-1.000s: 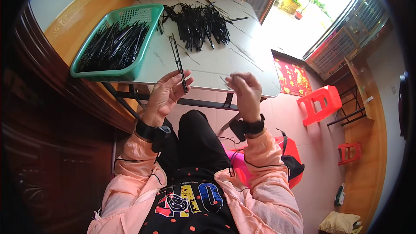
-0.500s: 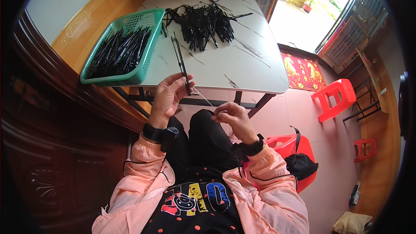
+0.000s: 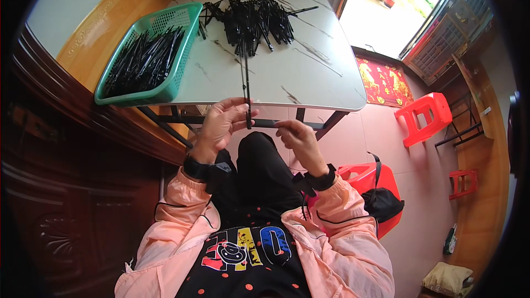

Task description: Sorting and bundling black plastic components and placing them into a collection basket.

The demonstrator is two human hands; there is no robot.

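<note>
The worktop point(image 3: 309, 72) is a pale, marble-patterned square with rounded corners on dark folding legs, its near edge just ahead of the hands. A green plastic basket point(image 3: 182, 66) sits on its left side, ahead and to the left of the left hand point(image 3: 221, 127), filled with thin black sticks point(image 3: 141, 60) lying roughly lengthwise. A loose heap of black sticks point(image 3: 254, 19) lies at the far middle, well ahead of both hands. The right part, ahead of the right hand point(image 3: 298, 138), carries only the dark streaks of the pattern.
</note>
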